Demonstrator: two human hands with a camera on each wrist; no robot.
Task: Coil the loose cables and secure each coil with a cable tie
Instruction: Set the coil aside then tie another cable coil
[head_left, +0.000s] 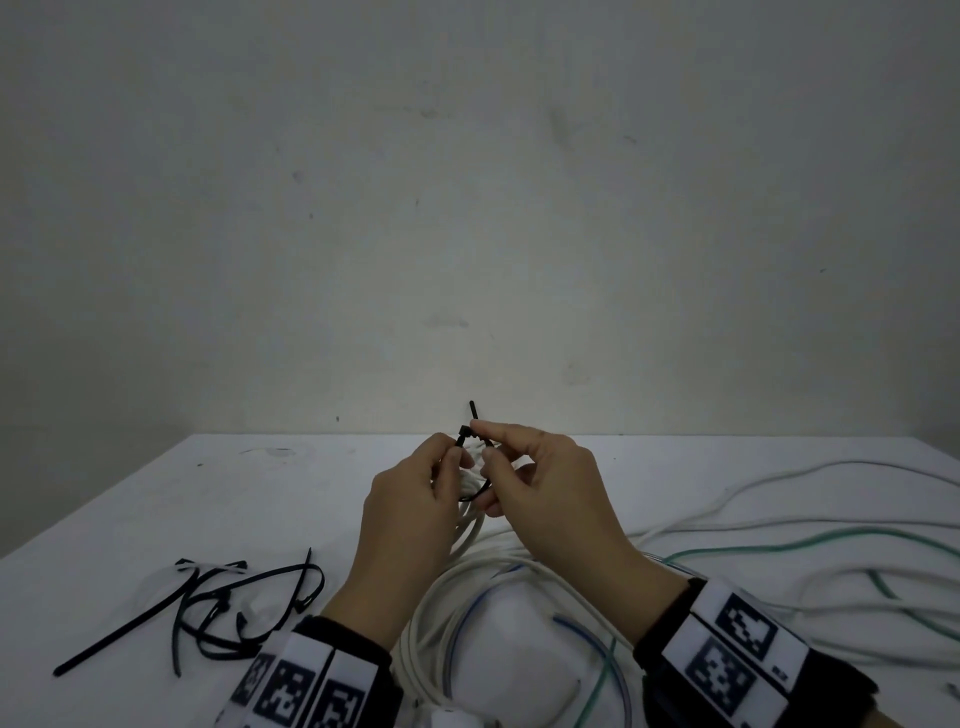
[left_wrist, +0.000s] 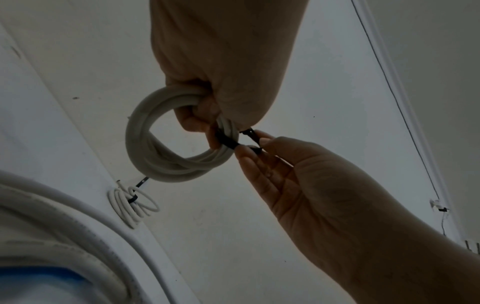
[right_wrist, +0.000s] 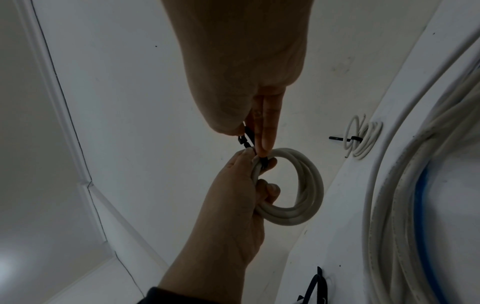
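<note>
White tabletop (head_left: 260, 499), near edge: a white cable coil (left_wrist: 155, 156) is gripped by the left hand (head_left: 410, 525). A black cable tie (left_wrist: 228, 142), looped around it, is pinched by the right hand (head_left: 545, 499); cinching appears next, requiring a steady tail pull.

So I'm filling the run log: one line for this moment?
left hand grips white coil | right hand pinches black cable tie around coil | tie not yet cinched
</note>
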